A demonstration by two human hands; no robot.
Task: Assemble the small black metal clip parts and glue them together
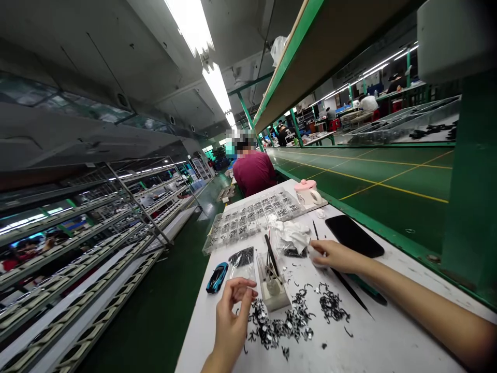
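Note:
My left hand point(233, 317) hovers at the near left of the white table, fingers curled, thumb apart from them, with nothing visible between. Beside it stands a small grey block fixture point(275, 296) with dark tweezers point(272, 254) upright in it. Loose small black curved pieces and shiny metal bits point(277, 329) lie around the fixture's base. My right hand point(330, 255) is closed around a small whitish rounded object point(316, 256), partly hidden by the fingers. Below that hand lies a separate heap of black curved pieces point(333, 305). A crumpled white tissue point(293, 233) is just left of it.
A clear compartment box point(252, 215) of small parts stands at the back. A blue toy car point(217, 277) sits near the left edge. A phone point(354, 235), a pink-lidded mug point(307, 194) and a dark pointed tool point(353, 292) lie rightward. A person in maroon point(254, 173) sits ahead.

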